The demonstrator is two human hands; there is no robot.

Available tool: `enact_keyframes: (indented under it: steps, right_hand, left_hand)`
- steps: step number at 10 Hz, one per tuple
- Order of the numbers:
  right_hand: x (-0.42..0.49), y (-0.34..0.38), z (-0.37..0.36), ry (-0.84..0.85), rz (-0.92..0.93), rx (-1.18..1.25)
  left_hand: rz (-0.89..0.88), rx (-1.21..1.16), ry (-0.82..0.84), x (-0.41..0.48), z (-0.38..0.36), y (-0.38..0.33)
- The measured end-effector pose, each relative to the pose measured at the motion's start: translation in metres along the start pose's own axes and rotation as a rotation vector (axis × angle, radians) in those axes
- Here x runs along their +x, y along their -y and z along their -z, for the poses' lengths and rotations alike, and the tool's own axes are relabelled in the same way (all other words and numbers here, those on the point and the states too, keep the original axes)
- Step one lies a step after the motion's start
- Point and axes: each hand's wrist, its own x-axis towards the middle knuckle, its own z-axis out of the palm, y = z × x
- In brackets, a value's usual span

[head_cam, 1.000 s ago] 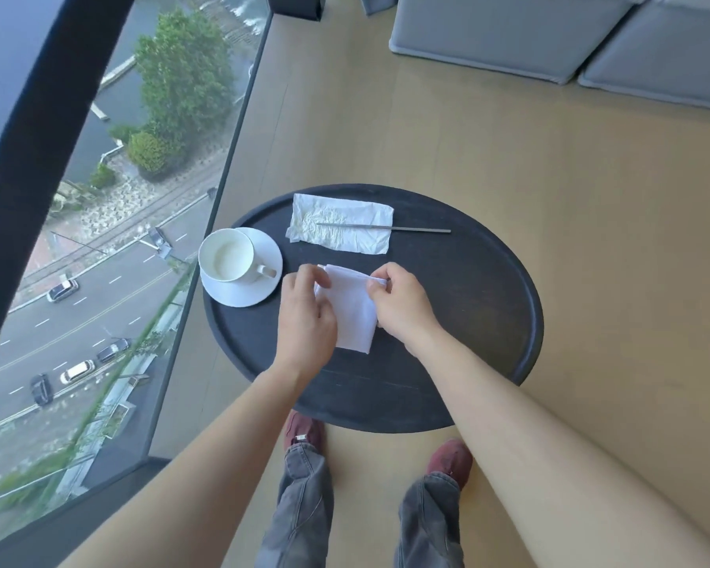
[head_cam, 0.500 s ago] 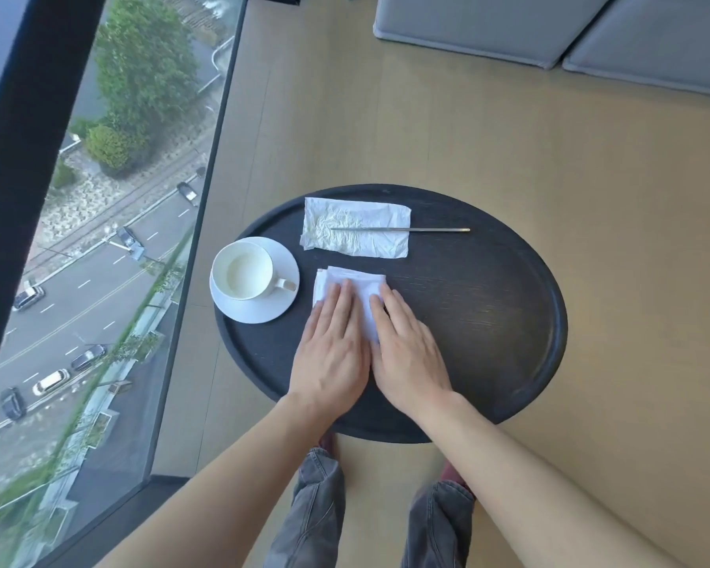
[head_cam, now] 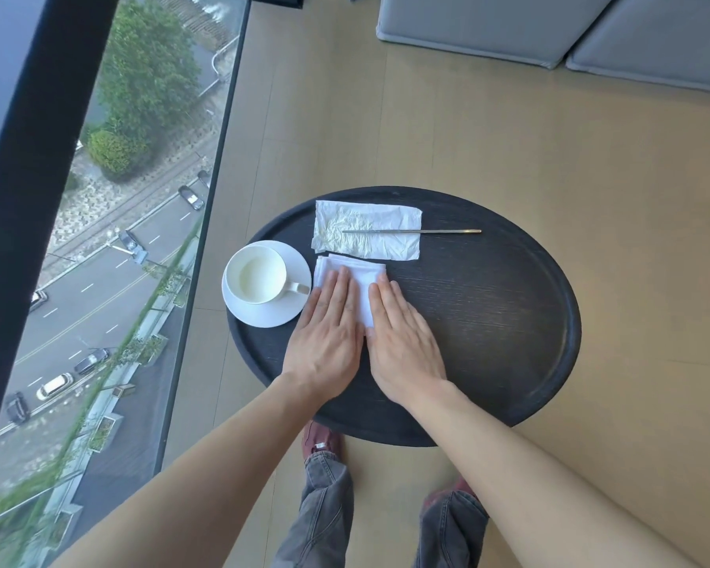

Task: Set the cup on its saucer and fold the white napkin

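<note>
A white cup [head_cam: 256, 273] stands upright on its white saucer [head_cam: 263, 315] at the left of the round black table [head_cam: 488, 321], handle pointing right. Just right of the saucer lies the folded white napkin [head_cam: 359, 276]. My left hand [head_cam: 328, 334] and my right hand [head_cam: 402, 342] both rest flat on it, palms down, fingers straight and together, side by side. The hands cover the napkin's near half; only its far edge shows.
A crumpled white paper wrapper [head_cam: 365, 235] with a thin metal stick [head_cam: 415, 231] across it lies behind the napkin. A glass wall [head_cam: 206, 260] runs close along the table's left. A grey sofa [head_cam: 550, 30] stands at the far side.
A second ago both hands pinched the napkin's top corners, lifted off the table. They laid it down folded and now press it flat; since half a second ago they have barely moved.
</note>
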Motion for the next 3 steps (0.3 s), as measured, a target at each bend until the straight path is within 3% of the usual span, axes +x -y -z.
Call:
enact_keyframes:
  steps: [3]
  right_hand:
    - [-0.009,-0.001,0.01,-0.051,-0.016,-0.024]
  left_hand:
    - [0.004,0.003,-0.02,-0.005,0.011,-0.007]
